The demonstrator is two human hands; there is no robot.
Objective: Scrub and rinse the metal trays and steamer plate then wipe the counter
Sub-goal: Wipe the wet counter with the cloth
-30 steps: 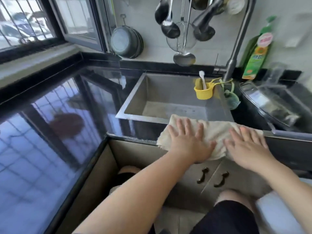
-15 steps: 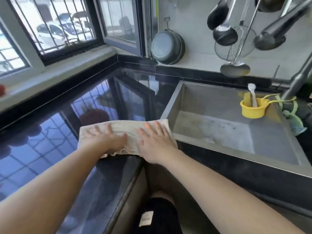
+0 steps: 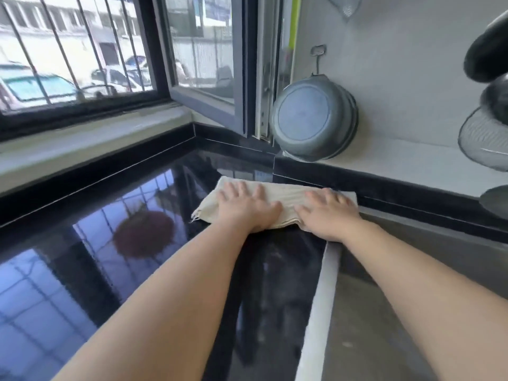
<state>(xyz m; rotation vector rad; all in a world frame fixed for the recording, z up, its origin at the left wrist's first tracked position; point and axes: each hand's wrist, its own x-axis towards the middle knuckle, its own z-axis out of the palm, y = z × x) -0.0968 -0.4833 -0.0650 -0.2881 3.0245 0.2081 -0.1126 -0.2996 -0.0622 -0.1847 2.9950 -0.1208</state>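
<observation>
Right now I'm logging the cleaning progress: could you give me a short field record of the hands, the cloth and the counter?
left hand: left hand flat on the cloth, fingers spread
right hand: right hand flat on the same cloth
cloth: folded cream cloth, near the back corner
counter: glossy black stone counter, beside the steel sink rim
wall: round grey metal basin hanging

- The cloth (image 3: 286, 200) lies flat on the worktop (image 3: 115, 243), near its back corner.
- The left hand (image 3: 246, 209) rests on the cloth's left part, the right hand (image 3: 328, 213) on its right.
- The sink (image 3: 412, 284) lies right of the worktop.
- A basin (image 3: 314, 119) hangs on the wall behind the cloth.
- The window (image 3: 82, 50) stands at the left.
</observation>
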